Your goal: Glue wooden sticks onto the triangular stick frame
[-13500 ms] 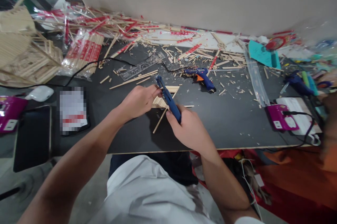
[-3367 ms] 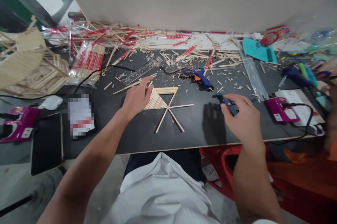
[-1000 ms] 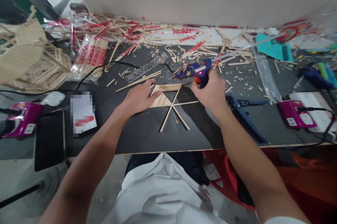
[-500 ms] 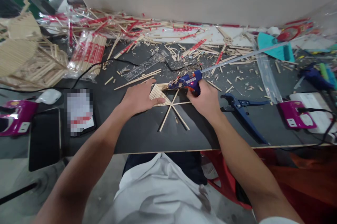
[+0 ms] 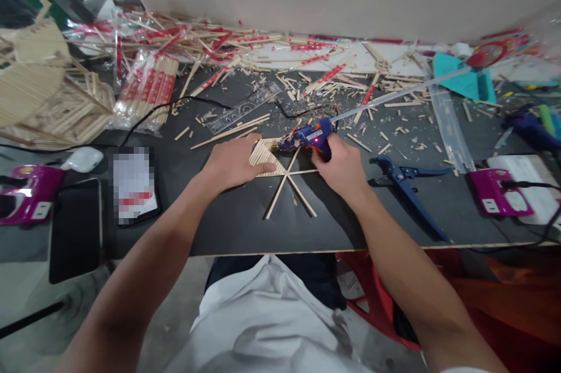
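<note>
A flat frame of wooden sticks (image 5: 300, 199) lies on the dark table, its spokes meeting at one centre. One section is filled with a panel of sticks laid side by side (image 5: 265, 158). My left hand (image 5: 234, 159) grips this frame at its left side, thumb on the panel and fingers around the far edge. In my right hand (image 5: 342, 165) is a blue glue gun (image 5: 316, 137), its red light lit and a long clear glue stick (image 5: 394, 92) running out of its back. The nozzle points left, at the frame's far edge beside the panel; whether it touches is unclear.
Blue cutters (image 5: 405, 194) lie right of my right hand. Loose sticks, offcuts and a clear ruler (image 5: 243, 109) litter the far side. Bagged chopsticks (image 5: 146, 89), two phones (image 5: 75, 227) and a stick-built model (image 5: 56, 92) stand left. A black cord (image 5: 175, 102) crosses the table.
The glue gun's nozzle has shifted slightly left along the frame's far edge, with my right hand following. My left hand keeps its hold. The view has moved a little.
</note>
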Demonstrator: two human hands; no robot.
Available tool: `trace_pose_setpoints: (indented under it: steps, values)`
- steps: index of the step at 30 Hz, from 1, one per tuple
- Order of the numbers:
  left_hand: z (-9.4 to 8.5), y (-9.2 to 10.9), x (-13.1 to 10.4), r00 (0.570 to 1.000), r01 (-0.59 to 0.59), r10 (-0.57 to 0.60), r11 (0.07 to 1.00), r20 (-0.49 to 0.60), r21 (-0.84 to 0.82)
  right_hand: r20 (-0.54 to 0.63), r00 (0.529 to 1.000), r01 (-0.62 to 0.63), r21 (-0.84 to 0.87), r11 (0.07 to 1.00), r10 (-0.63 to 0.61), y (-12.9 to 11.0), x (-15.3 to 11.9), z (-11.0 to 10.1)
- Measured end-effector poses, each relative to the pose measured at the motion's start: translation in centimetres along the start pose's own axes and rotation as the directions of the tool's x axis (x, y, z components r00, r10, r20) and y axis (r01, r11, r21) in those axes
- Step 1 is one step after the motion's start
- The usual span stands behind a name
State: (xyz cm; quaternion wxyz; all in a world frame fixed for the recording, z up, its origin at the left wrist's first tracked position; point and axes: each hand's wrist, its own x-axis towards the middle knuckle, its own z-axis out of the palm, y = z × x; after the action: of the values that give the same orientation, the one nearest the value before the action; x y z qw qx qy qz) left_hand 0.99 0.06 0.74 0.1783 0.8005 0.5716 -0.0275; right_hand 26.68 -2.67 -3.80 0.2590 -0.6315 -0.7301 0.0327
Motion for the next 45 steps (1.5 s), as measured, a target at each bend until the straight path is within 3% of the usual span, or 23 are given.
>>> trace_pose_setpoints:
  steps: [32,40,45]
  values:
    - [0.0,0.0,0.0,1.0,-0.015,0.015,0.999,0.013,0.034,0.022,0.999,0.046,0.012,0.999,-0.047,0.2,-0.2,-0.5]
    - [-0.1,0.0,0.0,1.0,-0.018,0.018,0.999,0.015,0.048,-0.113,0.991,-0.077,-0.088,0.993,0.066,1.4,0.1,-1.5]
    - [0.0,0.0,0.0,1.0,-0.02,0.02,0.997,0.007,0.074,-0.211,0.976,-0.09,-0.134,0.987,0.06,3.2,0.4,-2.4]
